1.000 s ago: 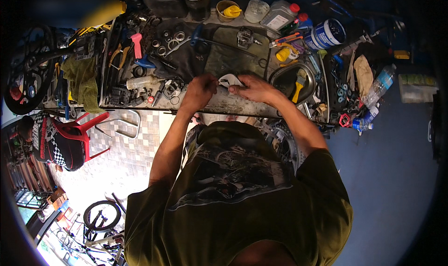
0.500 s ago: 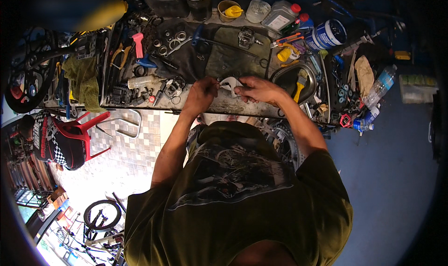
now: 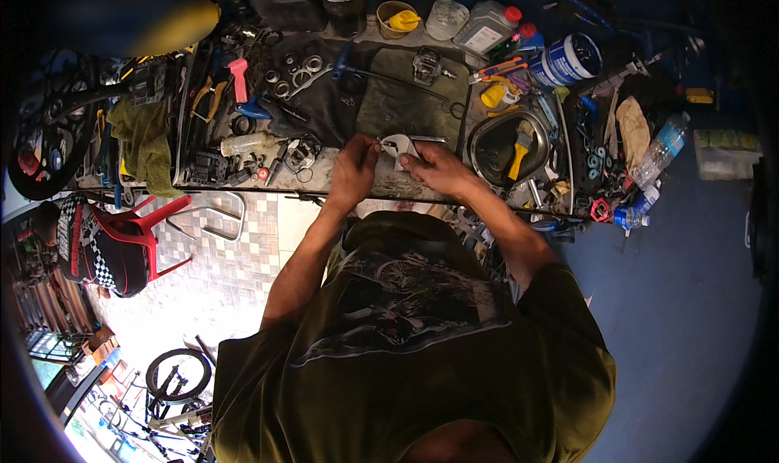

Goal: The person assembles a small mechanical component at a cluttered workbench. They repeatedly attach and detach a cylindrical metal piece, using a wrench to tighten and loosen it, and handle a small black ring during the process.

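Note:
Both of my hands meet over the near edge of a cluttered workbench [image 3: 341,189]. My left hand [image 3: 355,171] and my right hand [image 3: 434,167] pinch a small pale metal part [image 3: 399,147] between their fingertips, just above a dark olive mat [image 3: 410,106]. A bicycle pedal [image 3: 428,64] lies at the far end of that mat. A second pedal [image 3: 302,150] lies left of my left hand among small loose parts.
A metal tray [image 3: 499,150] with a yellow-handled brush [image 3: 519,142] sits right of my hands. Bottles, a blue tin [image 3: 568,57] and jars stand along the back. Pliers, rings and a pink-handled tool [image 3: 239,77] lie at left. A red chair [image 3: 122,236] stands below the bench.
My hands have stayed at the same spot on the bench, with small finger shifts around the pale part. Nothing else has moved.

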Motion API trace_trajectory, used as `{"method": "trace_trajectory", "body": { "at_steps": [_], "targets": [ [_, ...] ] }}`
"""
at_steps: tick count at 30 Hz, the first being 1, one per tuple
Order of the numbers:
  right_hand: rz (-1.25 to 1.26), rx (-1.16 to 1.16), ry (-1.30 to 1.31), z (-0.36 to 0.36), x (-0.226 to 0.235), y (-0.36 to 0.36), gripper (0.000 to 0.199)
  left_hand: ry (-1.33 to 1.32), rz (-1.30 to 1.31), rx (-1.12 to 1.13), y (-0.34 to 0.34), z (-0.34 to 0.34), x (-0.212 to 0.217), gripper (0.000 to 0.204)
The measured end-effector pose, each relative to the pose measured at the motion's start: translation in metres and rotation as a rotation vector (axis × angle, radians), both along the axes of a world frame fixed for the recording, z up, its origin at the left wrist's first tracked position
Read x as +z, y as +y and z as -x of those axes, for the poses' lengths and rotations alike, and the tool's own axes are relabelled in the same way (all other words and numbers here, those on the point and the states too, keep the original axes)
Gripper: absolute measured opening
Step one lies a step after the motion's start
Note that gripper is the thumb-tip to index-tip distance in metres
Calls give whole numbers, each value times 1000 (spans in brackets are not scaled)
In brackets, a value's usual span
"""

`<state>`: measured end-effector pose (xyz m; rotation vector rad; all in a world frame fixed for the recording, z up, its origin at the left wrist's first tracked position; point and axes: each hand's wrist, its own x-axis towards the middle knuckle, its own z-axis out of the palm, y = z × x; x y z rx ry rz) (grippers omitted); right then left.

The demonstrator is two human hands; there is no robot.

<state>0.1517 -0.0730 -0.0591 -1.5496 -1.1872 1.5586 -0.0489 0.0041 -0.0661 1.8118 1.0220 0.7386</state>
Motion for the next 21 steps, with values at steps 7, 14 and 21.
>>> {"method": "trace_trajectory", "body": {
  "at_steps": [7,14,21],
  "targets": [
    [9,-51,-120,11,19,-3,39,-40,115,103,-12,-5,5,14],
    [71,-146,-73,22,32,-6,44,-80,103,181,-21,-11,3,18],
    [66,-213,-1,29,18,-13,39,-143,128,216,-27,-13,2,19]
  ]
}}
